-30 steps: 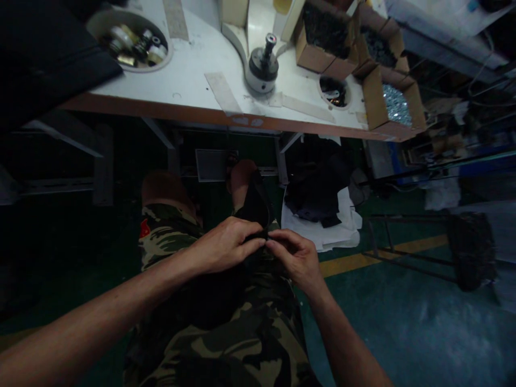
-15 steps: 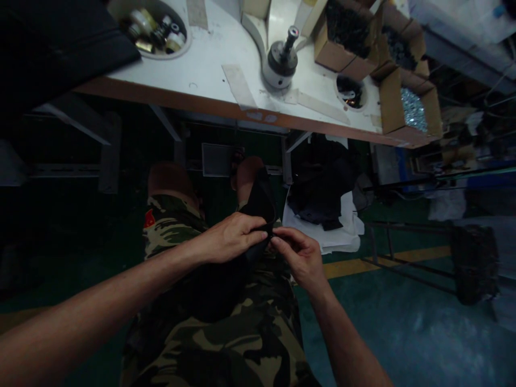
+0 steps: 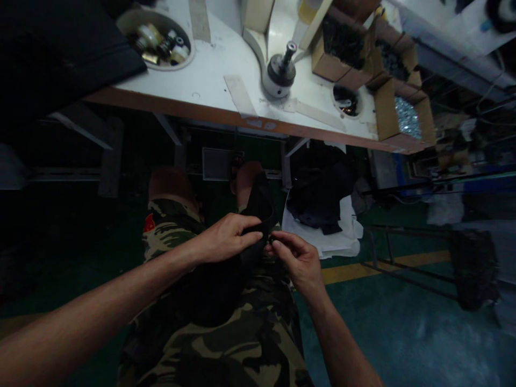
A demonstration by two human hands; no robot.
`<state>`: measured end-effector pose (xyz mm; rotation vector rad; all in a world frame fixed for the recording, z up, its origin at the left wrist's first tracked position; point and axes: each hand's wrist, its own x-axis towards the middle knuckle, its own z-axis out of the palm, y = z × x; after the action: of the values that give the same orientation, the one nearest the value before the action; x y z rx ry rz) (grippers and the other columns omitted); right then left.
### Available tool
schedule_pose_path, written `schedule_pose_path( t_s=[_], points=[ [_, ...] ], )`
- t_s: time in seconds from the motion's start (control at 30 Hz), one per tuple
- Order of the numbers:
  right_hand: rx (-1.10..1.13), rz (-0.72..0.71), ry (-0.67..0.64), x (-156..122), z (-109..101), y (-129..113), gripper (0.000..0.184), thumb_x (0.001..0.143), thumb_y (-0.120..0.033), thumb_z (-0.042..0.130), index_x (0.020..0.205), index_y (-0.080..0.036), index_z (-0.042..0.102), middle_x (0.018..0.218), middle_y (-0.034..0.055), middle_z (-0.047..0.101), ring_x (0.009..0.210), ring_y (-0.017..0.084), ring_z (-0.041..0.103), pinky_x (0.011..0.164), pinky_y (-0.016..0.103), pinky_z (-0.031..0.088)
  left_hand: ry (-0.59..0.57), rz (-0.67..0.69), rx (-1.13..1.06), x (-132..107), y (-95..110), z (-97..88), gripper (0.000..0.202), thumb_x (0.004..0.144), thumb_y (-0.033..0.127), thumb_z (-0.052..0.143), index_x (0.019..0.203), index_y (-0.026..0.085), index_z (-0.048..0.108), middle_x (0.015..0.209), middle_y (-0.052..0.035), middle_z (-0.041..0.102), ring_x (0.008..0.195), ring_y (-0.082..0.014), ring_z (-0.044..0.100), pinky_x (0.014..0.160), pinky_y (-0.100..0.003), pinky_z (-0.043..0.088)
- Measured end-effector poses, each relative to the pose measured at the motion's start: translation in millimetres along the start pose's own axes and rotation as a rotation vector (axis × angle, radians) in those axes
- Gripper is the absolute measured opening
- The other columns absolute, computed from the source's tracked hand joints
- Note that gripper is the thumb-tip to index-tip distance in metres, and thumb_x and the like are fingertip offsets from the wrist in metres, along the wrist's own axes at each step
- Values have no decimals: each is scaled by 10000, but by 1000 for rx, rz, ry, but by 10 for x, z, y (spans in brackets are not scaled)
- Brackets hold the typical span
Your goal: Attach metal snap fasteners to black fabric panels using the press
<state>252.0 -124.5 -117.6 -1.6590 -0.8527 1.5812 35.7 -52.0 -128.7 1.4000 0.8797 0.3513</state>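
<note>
Right now, L hand (image 3: 226, 239) has its grip closed, thumb vs. fingers, on the edge of the black cloth (image 3: 258, 201), which lies over the lap on camo shorts (image 3: 245, 344). R hand (image 3: 302, 260), just beside it, pinches a sm. dark bit (image 3: 271, 239) btwn thumb & index; can't tell exactly what. Ahead: white surface (image 3: 209, 70) w/ press (image 3: 280, 75) & boxes (image 3: 387, 121). Dark pile (image 3: 320, 188) under surface, R side.

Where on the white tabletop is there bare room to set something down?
The widest bare patch on the tabletop lies between the round bin of loose parts and the machine base, beside a tape strip. Toward the right it is crowded: cardboard boxes sit close together near a small round well.
</note>
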Motion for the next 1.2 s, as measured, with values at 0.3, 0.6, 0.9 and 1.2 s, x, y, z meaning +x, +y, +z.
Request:
schedule_pose_path(
  t_s=[0.3,0.6,0.9,1.2],
  points=[
    [556,218,-87,-24,277,56,323,749,-372,905,1013,-217,802,920,36,763,756,116,689,687,211,589,144,-293,-542,-261,-151,-178,417,768,511,785,939,138,714,739,1,687,592,-129,580,566,-228,438],
    [791,285,-289,-66,517,-2,287,810,-366,867,1044,-228,773,951,22,722,775,88,637,711,187,555,456,-322,-418,-661,-206,-478,603,725,445,842,1245,198,662,1059,-44,738,839,-199,680,714,-273,541],
    [779,300,-313,-37,611,-11,272,855,-332,826,1096,-218,776,1002,51,717,794,109,636,719,207,569,416,-265,-316,-844,-212,-543,710,719,387,825,1353,175,588,1219,-97,706,1078,-255,667,887,-314,523],
    [813,304,-338,-19,696,-25,264,826,-333,860,1046,-220,772,977,32,697,778,93,615,708,185,536,433,-263,-289,-853,-232,-594,720,712,401,849,1344,169,594,1201,-101,731,1068,-262,691,900,-337,548]
  ],
)
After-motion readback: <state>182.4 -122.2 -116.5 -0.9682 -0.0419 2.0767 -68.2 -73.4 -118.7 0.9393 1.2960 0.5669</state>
